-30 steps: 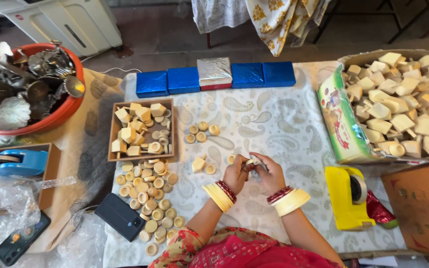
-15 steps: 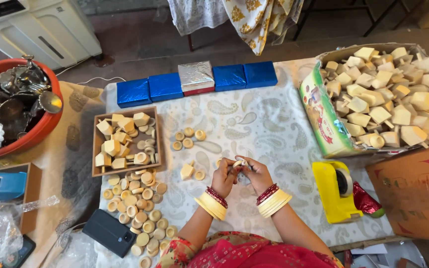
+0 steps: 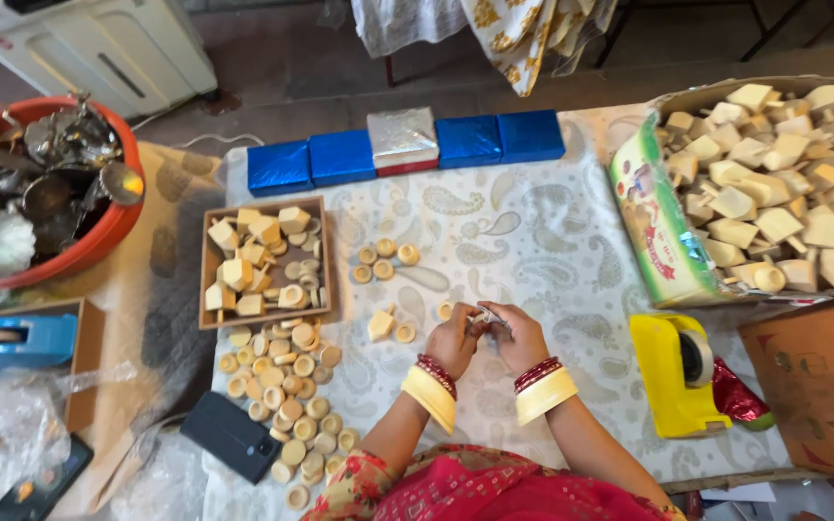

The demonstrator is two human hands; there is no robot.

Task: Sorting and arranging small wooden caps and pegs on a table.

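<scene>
Both my left hand (image 3: pixel 454 340) and right hand (image 3: pixel 521 338) pinch one small silvery piece (image 3: pixel 487 315) between them, loose cream discs (image 3: pixel 287 405) lying nearer the left.

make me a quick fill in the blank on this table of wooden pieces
1. Along the far edge of the table sit four blue boxes and one ____ box.
2. The tape dispenser beside the right hand is ____.
3. The wooden tray holds mostly ____-shaped blocks.
4. The phone lies on the ____ hand's side.

Missing words: silver; yellow; cube; left
</scene>
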